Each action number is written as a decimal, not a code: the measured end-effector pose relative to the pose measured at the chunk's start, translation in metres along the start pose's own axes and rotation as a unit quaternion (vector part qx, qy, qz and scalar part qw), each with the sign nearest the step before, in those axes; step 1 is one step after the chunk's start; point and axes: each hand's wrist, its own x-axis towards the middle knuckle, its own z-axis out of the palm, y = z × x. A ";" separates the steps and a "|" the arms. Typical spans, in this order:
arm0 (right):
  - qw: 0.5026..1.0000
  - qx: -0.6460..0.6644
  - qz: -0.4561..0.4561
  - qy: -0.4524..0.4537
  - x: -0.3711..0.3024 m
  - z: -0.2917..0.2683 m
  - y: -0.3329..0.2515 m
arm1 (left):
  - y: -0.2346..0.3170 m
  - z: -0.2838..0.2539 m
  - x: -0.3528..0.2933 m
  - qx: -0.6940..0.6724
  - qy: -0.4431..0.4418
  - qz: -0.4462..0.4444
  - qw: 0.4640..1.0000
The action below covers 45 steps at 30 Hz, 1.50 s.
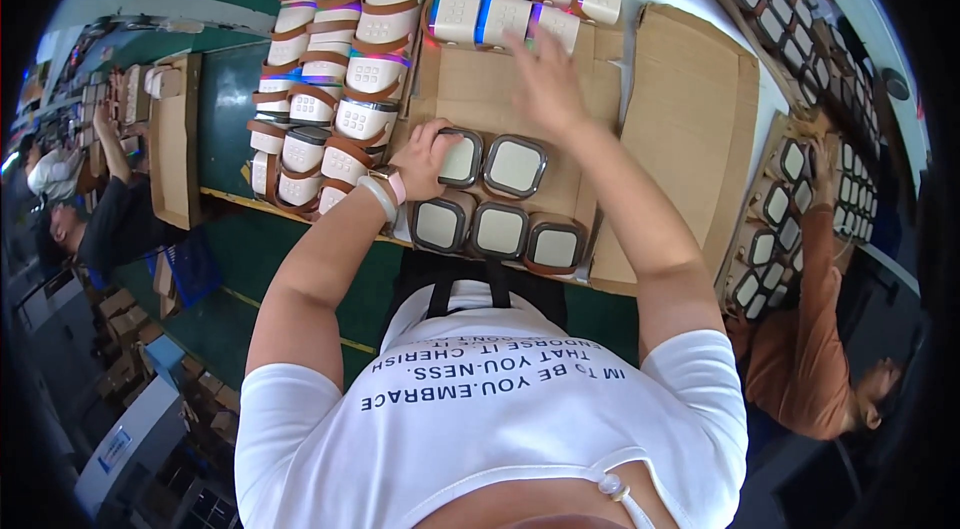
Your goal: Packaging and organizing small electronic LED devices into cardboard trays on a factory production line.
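Note:
My left hand [424,161] curls its fingers over the left edge of a cream strapped device [461,160]. That device stands on end in an open cardboard tray [475,79], its pale square face with a dark rim turned up. Beside it is another upright device [514,167], and several more stand in a row nearer me. My right hand [548,84] is a little blurred, fingers stretched toward a lit device [553,26] in the tray's far part; whether it touches it I cannot tell. The far devices lie on their sides, with brown straps and coloured light bands.
To the left, several columns of cream devices [375,29] lie close together. A cardboard flap [690,129] spreads out on the right. Further right, a co-worker's hand [825,154] is over trays of similar devices [770,209]. Another person [105,199] is at the far left.

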 end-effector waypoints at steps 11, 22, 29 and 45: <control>0.985 -0.043 0.118 0.121 -0.016 0.012 0.049 | 0.018 -0.061 0.155 0.178 0.158 -0.049 0.970; 0.943 0.090 0.232 0.219 -0.109 0.032 0.066 | -0.008 -0.016 0.203 0.430 0.087 0.026 0.898; 0.930 0.152 0.289 0.168 -0.103 0.017 0.071 | 0.064 -0.019 0.157 0.153 0.007 -0.045 0.987; 0.670 0.622 0.376 0.147 -0.063 0.038 0.073 | 0.046 0.003 0.115 -0.059 0.217 -0.282 0.933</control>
